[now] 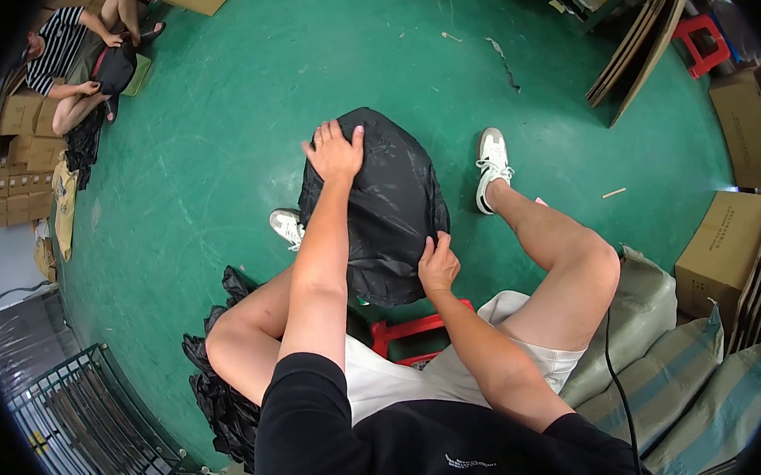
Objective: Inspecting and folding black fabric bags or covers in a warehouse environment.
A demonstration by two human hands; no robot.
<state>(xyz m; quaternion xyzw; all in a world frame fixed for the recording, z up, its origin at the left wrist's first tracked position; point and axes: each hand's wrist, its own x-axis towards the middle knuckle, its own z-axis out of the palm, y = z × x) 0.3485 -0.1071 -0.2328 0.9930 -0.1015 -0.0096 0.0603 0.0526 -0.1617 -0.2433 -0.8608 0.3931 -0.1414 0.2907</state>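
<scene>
While spread flat, left hand [333, 152] tops black bag [387, 210].

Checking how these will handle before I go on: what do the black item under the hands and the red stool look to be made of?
The black item looks like thin plastic film or coated fabric: glossy highlights and fine crinkles. The left hand presses on its far end; the right hand pinches its near edge. The red stool appears to be moulded plastic, smooth and evenly coloured, though mostly hidden.
</scene>
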